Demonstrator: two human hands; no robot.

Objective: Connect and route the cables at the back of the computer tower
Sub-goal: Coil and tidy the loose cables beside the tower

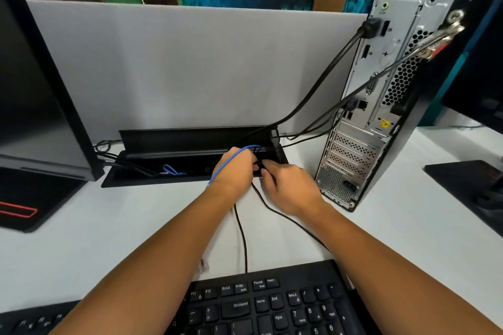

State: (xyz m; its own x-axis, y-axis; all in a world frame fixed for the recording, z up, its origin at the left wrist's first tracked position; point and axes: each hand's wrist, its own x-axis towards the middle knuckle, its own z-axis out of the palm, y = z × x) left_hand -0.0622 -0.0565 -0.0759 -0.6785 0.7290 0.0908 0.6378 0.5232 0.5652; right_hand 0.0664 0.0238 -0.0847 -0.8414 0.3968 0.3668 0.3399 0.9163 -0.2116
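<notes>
White desk [109,239] | kbd [272,304] near | hands [236,168] [288,185] at cable tray [163,168]

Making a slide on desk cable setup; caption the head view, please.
Both hands, left hand and right hand, work black cables at the desk cable tray beside the computer tower.
</notes>
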